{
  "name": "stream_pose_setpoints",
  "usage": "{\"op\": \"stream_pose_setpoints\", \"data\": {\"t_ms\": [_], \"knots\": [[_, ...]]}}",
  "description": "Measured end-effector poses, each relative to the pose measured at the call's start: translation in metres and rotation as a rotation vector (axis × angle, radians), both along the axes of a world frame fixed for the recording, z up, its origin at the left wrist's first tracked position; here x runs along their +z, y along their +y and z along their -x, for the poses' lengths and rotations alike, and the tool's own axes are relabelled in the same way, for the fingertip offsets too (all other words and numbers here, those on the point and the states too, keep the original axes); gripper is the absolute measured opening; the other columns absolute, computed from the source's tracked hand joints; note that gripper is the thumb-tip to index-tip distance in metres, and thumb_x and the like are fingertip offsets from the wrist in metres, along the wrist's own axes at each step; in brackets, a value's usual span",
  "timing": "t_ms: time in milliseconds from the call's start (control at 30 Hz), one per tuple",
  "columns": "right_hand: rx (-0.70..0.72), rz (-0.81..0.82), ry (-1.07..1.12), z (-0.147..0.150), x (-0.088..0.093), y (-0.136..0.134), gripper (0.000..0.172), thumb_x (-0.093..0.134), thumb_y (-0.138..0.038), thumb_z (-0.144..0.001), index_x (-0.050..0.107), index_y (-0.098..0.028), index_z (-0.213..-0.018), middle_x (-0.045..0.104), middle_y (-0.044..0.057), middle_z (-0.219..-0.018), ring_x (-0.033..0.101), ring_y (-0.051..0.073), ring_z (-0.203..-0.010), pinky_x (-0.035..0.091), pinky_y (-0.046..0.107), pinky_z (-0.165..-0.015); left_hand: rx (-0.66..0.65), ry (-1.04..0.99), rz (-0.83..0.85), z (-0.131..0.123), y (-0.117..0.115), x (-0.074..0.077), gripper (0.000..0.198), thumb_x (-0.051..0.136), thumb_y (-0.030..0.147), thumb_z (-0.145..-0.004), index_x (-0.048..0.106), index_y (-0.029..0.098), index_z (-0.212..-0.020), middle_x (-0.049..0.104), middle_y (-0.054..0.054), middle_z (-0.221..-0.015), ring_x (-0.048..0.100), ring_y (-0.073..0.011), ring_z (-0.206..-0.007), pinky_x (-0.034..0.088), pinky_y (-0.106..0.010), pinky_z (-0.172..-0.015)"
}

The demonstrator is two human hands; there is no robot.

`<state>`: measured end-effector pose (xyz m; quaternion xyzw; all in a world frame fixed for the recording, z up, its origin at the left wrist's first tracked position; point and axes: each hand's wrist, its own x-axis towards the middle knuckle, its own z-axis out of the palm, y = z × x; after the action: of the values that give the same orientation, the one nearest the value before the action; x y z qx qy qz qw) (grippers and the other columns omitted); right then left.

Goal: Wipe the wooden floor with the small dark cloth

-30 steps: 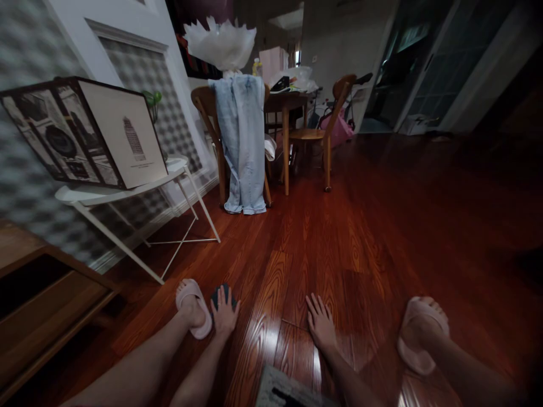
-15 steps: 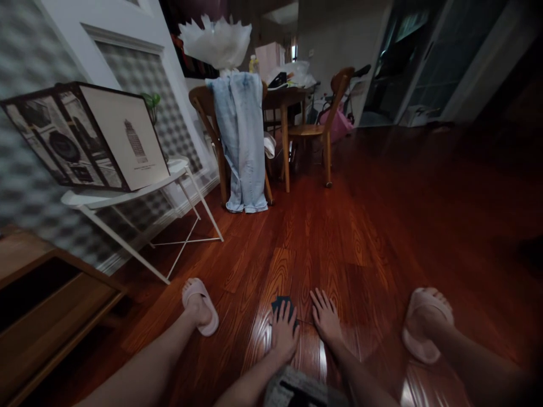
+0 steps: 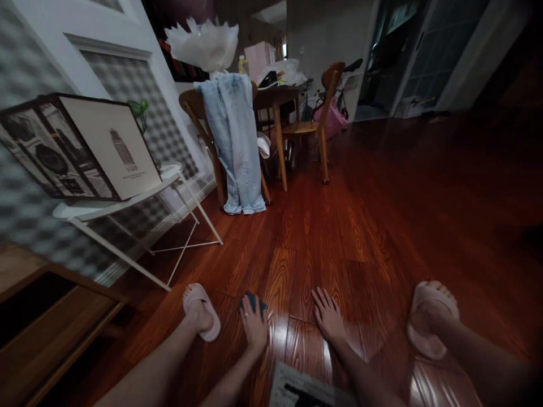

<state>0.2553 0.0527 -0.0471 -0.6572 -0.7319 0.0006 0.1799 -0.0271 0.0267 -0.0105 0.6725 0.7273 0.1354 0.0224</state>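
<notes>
1. Two bare hands lie on the glossy wooden floor, between the person's outstretched legs.
2. The left hand lies flat on a small dark cloth. Its fingers are spread over the cloth, not curled round it. The cloth shows at 12 o'clock from the fingertips, on the boards at 3 o'clock from the left pink slipper.
3. The right hand is splayed and empty on bare boards at 3 o'clock from the left hand, near it but apart. It seems to serve as a prop.
4. The step looks like a wipe of the floor. It should go best with even pressure through the whole palm, so the cloth neither bunches nor slides out. Strokes should run along the grain, with body weight carried on the right hand.
5. The slipper at 9 o'clock is close, and a wide sweep that way could snag on it.
6. Farther off, a white side table with framed pictures stands at 10 o'clock. Jeans hang over a chair at 12 o'clock.
</notes>
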Motion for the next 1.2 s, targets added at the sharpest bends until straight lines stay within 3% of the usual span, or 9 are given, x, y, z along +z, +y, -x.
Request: {"op": "stream_pose_setpoints", "data": {"t_ms": [167, 300, 433, 633, 733, 833, 1000, 1100, 1200], "knots": [[0.002, 0.014, -0.005, 0.002, 0.006, 0.0, 0.057, 0.029, -0.025, -0.097, 0.047, -0.028, -0.151, 0.041, 0.002, -0.161, 0.029, 0.022, -0.151, 0.026, 0.047, -0.121, -0.424, -0.064, 0.113, -0.09, -0.036, -0.011, 0.063, 0.046, 0.051, -0.094, 0.034, 0.037, -0.154, 0.019, -0.004, -0.17, 0.019, -0.027, -0.156, 0.03, -0.055, -0.124], [-0.003, 0.028, -0.008, 0.003, 0.008, -0.001, 0.057, 0.028, -0.025, -0.098, 0.045, -0.029, -0.152, 0.04, 0.002, -0.161, 0.029, 0.021, -0.151, 0.026, 0.047, -0.12, -0.684, -0.089, 0.154, -0.095, -0.019, -0.006, 0.066, 0.042, 0.055, -0.096, 0.024, 0.037, -0.157, 0.007, -0.004, -0.171, 0.015, -0.0257, -0.157, 0.027, -0.053, -0.126], [-0.001, 0.018, -0.01, 0.001, 0.005, -0.001, 0.057, 0.028, -0.025, -0.098, 0.043, -0.029, -0.153, 0.038, 0.001, -0.162, 0.029, 0.021, -0.151, 0.026, 0.046, -0.121, -0.436, 0.012, 0.057, -0.031, 0.024, 0.002, 0.054, 0.044, 0.046, -0.097, 0.039, 0.041, -0.151, 0.025, 0.002, -0.169, 0.026, -0.0182, -0.154, 0.03, -0.042, -0.125], [-0.009, 0.01, 0.008, 0.002, 0.006, 0.0, 0.057, 0.03, -0.025, -0.097, 0.046, -0.029, -0.151, 0.04, 0.001, -0.161, 0.028, 0.021, -0.152, 0.023, 0.047, -0.122, -0.035, 0.052, -0.011, 0.057, 0.042, 0.014, 0.059, 0.033, 0.033, -0.097, 0.033, 0.02, -0.155, 0.024, -0.017, -0.168, 0.025, -0.0332, -0.154, 0.032, -0.065, -0.118], [-0.005, 0.009, 0.018, 0.003, 0.007, -0.001, 0.056, 0.029, -0.025, -0.098, 0.047, -0.028, -0.151, 0.04, 0.002, -0.161, 0.028, 0.021, -0.152, 0.022, 0.047, -0.122, -0.051, 0.063, -0.004, 0.034, 0.019, 0.01, 0.064, 0.041, 0.039, -0.095, 0.03, 0.025, -0.157, 0.019, -0.013, -0.17, 0.019, -0.0351, -0.156, 0.028, -0.068, -0.119], [0.001, 0.015, 0.019, 0.003, 0.007, -0.001, 0.056, 0.031, -0.025, -0.097, 0.047, -0.027, -0.151, 0.04, 0.002, -0.162, 0.028, 0.022, -0.152, 0.023, 0.047, -0.122, -0.163, 0.052, 0.026, -0.025, -0.011, -0.001, 0.065, 0.043, 0.043, -0.094, 0.031, 0.028, -0.156, 0.018, -0.01, -0.17, 0.018, -0.0331, -0.156, 0.028, -0.065, -0.121], [-0.003, 0.008, 0.009, 0.003, 0.008, -0.001, 0.057, 0.032, -0.024, -0.097, 0.043, -0.029, -0.153, 0.039, 0.001, -0.162, 0.028, 0.022, -0.151, 0.024, 0.047, -0.121, -0.549, -0.055, 0.136, -0.106, -0.039, -0.009, 0.072, 0.045, 0.052, -0.094, 0.021, 0.032, -0.159, 0.01, -0.007, -0.171, 0.016, -0.0321, -0.156, 0.028, -0.061, -0.124], [-0.003, 0.005, -0.001, 0.003, 0.008, -0.002, 0.057, 0.031, -0.025, -0.098, 0.044, -0.028, -0.153, 0.039, 0.001, -0.162, 0.029, 0.021, -0.151, 0.026, 0.045, -0.121, -0.666, -0.089, 0.161, -0.101, -0.02, -0.007, 0.074, 0.044, 0.053, -0.095, 0.014, 0.034, -0.159, 0.003, -0.004, -0.171, 0.013, -0.0287, -0.157, 0.026, -0.058, -0.126], [-0.004, 0.011, -0.009, 0.002, 0.007, -0.002, 0.058, 0.031, -0.023, -0.097, 0.043, -0.029, -0.153, 0.038, 0.0, -0.163, 0.028, 0.02, -0.152, 0.026, 0.045, -0.121, -0.589, -0.045, 0.104, -0.055, 0.015, -0.005, 0.068, 0.044, 0.051, -0.095, 0.023, 0.033, -0.158, 0.014, -0.004, -0.171, 0.019, -0.0261, -0.156, 0.028, -0.053, -0.125]]}}
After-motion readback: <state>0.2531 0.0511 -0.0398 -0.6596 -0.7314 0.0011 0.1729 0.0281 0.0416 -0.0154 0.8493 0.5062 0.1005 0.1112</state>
